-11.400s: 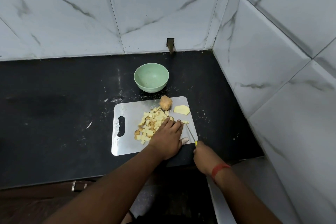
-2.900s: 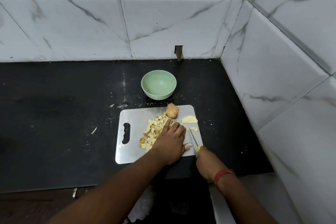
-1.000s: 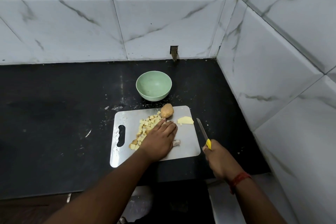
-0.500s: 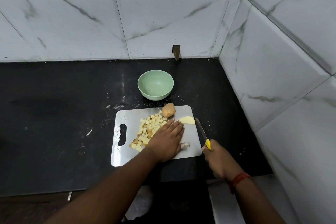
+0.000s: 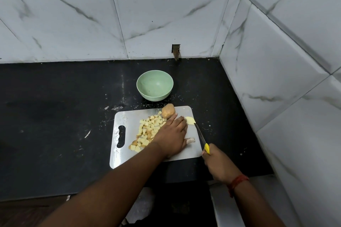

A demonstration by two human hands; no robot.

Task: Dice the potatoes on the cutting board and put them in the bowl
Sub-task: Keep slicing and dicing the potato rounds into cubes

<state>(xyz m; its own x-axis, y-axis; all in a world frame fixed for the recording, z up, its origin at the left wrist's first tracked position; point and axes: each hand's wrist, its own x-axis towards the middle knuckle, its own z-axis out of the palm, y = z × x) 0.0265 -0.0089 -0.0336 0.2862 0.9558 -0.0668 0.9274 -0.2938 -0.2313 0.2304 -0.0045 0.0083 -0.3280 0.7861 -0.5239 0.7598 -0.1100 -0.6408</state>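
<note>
A metal cutting board [image 5: 127, 116] lies on the black counter. On it sits a pile of diced potato [image 5: 147, 131], a whole unpeeled potato [image 5: 168, 110] at the far edge, and a pale potato slice [image 5: 190, 120] to the right. My left hand [image 5: 171, 134] lies flat on the board with straight fingers, beside the dice, fingertips near the whole potato and the slice. My right hand [image 5: 218, 164] grips a yellow-handled knife [image 5: 200, 135]; its blade tip reaches the slice. The green bowl [image 5: 155, 85] behind the board holds nothing.
Marble-tiled walls close the counter [image 5: 55, 116] at the back and right. A small hole with a stub [image 5: 176, 51] is in the back wall. White crumbs dot the counter near the board. The counter's front edge runs under my arms.
Over the last second my right hand brought the knife from off the board's right edge back in, so the blade now touches the potato slice. My left hand slid slightly forward.
</note>
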